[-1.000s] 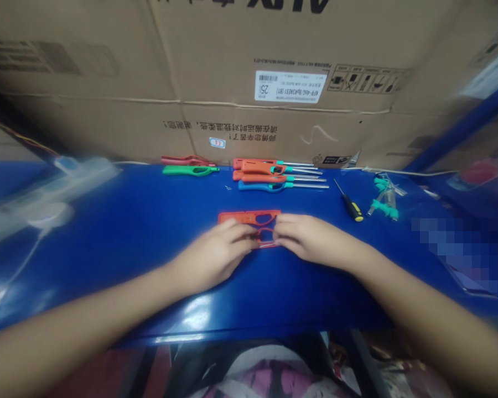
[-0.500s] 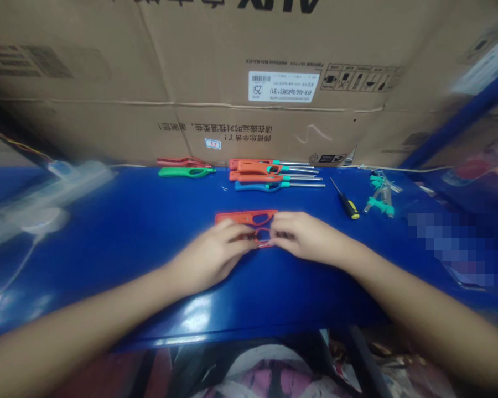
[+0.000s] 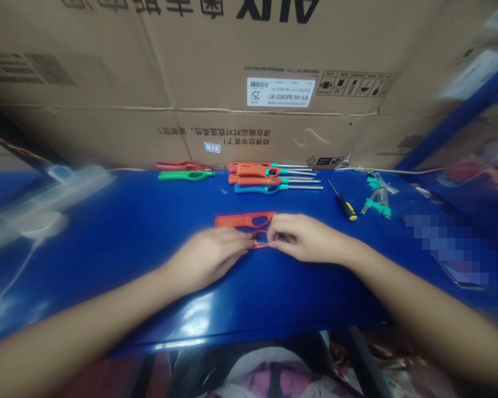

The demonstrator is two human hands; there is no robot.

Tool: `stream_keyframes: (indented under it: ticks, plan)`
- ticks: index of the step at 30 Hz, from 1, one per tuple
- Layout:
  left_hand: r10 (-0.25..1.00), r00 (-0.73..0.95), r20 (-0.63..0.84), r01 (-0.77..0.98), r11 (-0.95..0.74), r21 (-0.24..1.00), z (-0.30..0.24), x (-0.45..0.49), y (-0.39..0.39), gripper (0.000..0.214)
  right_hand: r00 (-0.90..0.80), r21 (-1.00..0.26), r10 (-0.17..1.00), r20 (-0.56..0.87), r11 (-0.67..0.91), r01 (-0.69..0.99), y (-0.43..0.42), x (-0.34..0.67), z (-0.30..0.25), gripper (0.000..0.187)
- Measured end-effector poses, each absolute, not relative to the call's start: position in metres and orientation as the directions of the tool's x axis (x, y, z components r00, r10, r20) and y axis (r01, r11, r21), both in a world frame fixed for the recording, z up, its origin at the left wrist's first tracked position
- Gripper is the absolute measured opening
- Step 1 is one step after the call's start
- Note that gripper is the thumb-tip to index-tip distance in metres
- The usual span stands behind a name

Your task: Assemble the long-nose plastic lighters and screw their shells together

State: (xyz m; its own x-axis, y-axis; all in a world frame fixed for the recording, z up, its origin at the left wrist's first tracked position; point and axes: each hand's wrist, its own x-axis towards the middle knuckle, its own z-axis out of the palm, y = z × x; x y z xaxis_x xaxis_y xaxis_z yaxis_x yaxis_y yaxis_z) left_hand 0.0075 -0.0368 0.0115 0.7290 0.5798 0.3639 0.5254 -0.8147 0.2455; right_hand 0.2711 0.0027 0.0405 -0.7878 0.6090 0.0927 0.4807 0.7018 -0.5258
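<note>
On the blue table, an orange-red lighter casing half (image 3: 243, 220) lies flat just beyond my fingers. A second lighter casing half (image 3: 261, 245) is nearer me, mostly covered by my hands, with its trigger loop showing between them. My left hand (image 3: 216, 249) closes over its left part, fingers together. From the other side, my right hand (image 3: 296, 236) is closed in a pinch at its right end, the other fingers curled. Whether a small part sits between my right fingertips is too blurred to tell.
Behind lie several long-tube lighters (image 3: 255, 181), and green (image 3: 178, 176) and red (image 3: 178, 165) casings. A screwdriver (image 3: 345, 206) and metal tubes with teal parts (image 3: 377, 202) are at right. A power strip (image 3: 78, 193) stands left. A cardboard box (image 3: 207, 83) walls the back.
My left hand has drawn slightly down and off the far casing half, its fingers closer together. My right hand stays nearly in place. The view has shifted slightly.
</note>
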Motion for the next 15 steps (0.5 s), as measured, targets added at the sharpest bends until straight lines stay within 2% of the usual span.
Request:
stream_keyframes:
  ticks: [5,11,15]
  plan:
    - [0.569,0.739,0.361,0.523,-0.822,0.226,0.011,0.004,-0.035,0.027,-0.806,-0.516,0.582,0.108,0.726,0.455,0.002,0.269,0.041,0.011]
    - [0.615,0.691,0.381,0.538,-0.789,0.299,0.007,0.002,-0.027,0.023,-0.800,-0.470,0.588,0.123,0.744,0.475,0.002,0.270,0.036,0.013]
    - [0.652,0.668,0.359,0.568,-0.758,0.320,0.005,0.000,-0.024,0.024,-0.802,-0.516,0.569,0.184,0.750,0.414,0.000,0.269,0.038,0.013]
